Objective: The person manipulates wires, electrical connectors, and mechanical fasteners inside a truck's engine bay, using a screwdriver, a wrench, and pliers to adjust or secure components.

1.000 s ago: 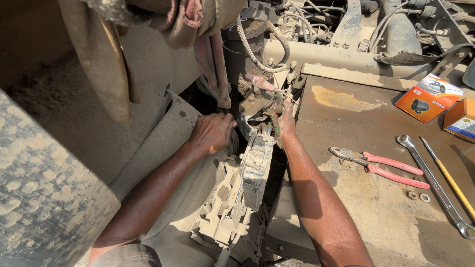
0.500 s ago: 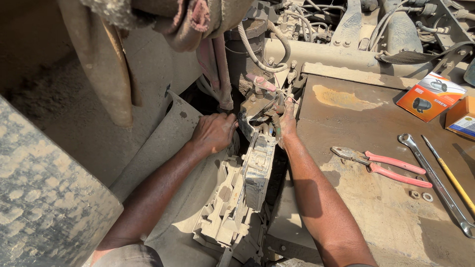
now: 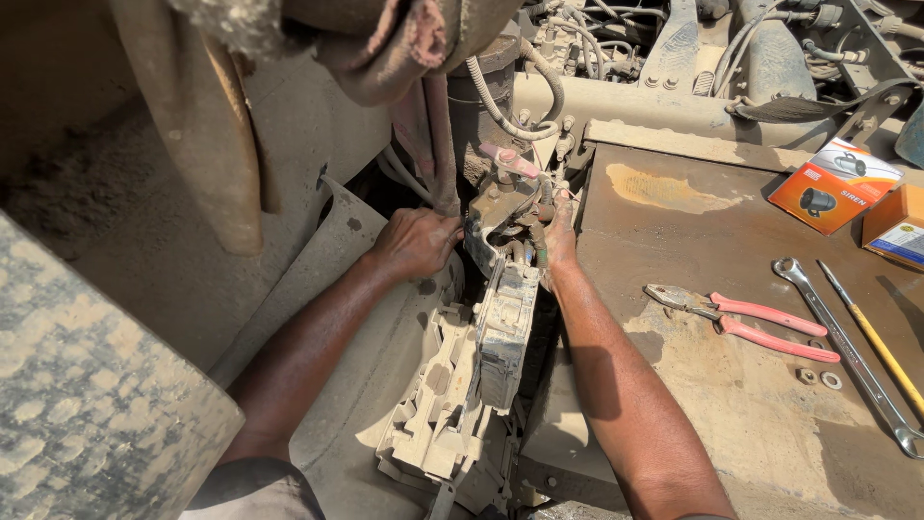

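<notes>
My left hand (image 3: 416, 243) reaches into the gap beside a dusty metal valve assembly (image 3: 508, 204), its fingers curled against the assembly's left side. My right hand (image 3: 559, 234) grips the same assembly from the right, fingers wrapped around its fittings and hoses. Below them hangs a dust-coated bracket block (image 3: 504, 329) over a ribbed, dirty housing (image 3: 435, 408). A ribbed hose (image 3: 500, 108) curves above the assembly.
A rusty flat metal plate (image 3: 731, 289) on the right carries pink-handled pliers (image 3: 746, 321), a long spanner (image 3: 845, 354), a yellow-handled screwdriver (image 3: 874, 337), small nuts (image 3: 816, 378) and two orange boxes (image 3: 833, 186). Engine parts and wiring fill the top. A dusty tyre surface (image 3: 87, 404) sits lower left.
Both hands stay on the assembly, with only slight shifts of the fingers. The view has moved a little.
</notes>
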